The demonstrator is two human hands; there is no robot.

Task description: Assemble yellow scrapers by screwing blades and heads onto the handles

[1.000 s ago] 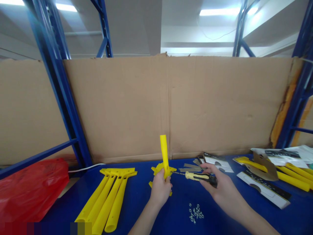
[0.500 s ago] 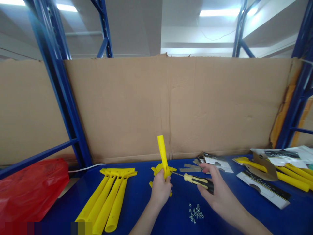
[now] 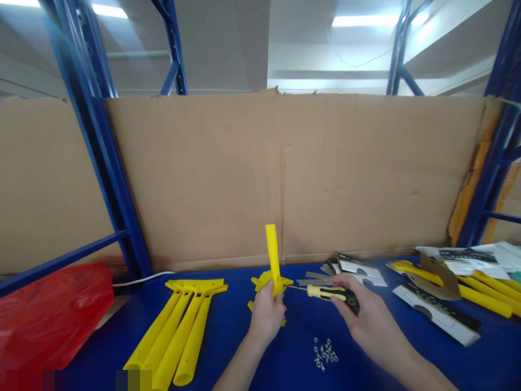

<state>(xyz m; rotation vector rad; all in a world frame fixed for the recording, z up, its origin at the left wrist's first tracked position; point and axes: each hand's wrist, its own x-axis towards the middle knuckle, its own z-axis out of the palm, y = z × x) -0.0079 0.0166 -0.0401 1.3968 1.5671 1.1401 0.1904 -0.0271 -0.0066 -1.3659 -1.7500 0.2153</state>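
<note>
My left hand (image 3: 268,310) is closed around the lower end of a yellow plastic scraper handle (image 3: 272,252), whose tube points up. In my right hand (image 3: 364,309) is a screwdriver (image 3: 325,292) with a cream and black grip, lying almost level. Its shaft points left and the tip meets the handle near my left fingers; the screw there is too small to make out. Behind and below my left hand lie flat yellow plastic pieces (image 3: 260,281), partly covered by it. Small nuts and screws (image 3: 325,353) are scattered on the blue table (image 3: 236,347) below the screwdriver.
Several yellow handles (image 3: 179,331) lie side by side at left, near a red plastic bag (image 3: 57,315). Thin metal strips (image 3: 315,282) and printed card sleeves (image 3: 360,270) lie behind my right hand. More yellow handles (image 3: 486,298) and packaging are at far right. A cardboard wall (image 3: 203,179) closes the back.
My right fingers have closed more around the screwdriver grip, and the screwdriver has turned nearer to level. The held handle stands slightly more upright.
</note>
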